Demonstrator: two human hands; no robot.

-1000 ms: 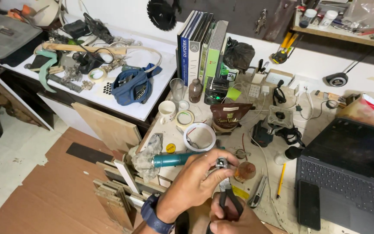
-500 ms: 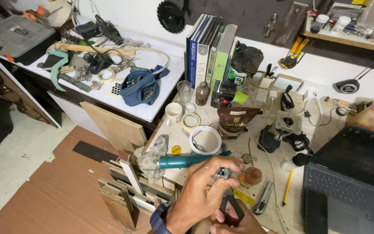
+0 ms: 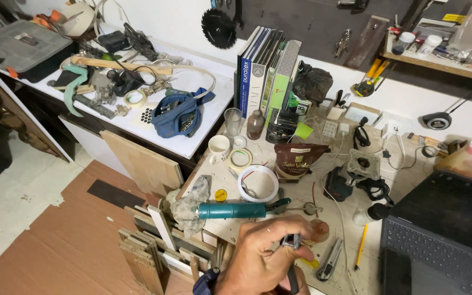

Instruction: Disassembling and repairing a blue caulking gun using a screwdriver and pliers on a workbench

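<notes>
Hand, my left one, sits at the bottom edge of frame, fingers curled tight around a small dark metal tool; its dark handle runs down below my fist and out of frame. Wrist has a dark blue band. Right hand is mostly hidden under the left (can't tell whether it grips anything).

Tool is held just above the near edge of the bench, close to a small round brownish piece and a yellow scrap lying right beside my knuckles. Grey utility knife lies just right of that, yellow pencil a bit further right. Teal-bodied tool lies flat just beyond my hand, a crumpled rag at its left end. White tape ring behind it, brown bag further back, white mug to the left near a glass. Row of upright books at the back. Open laptop on the right. Separate white counter on the left carries a blue pouch and assorted clutter. Stacked wood offcuts lean below the bench edge.
</notes>
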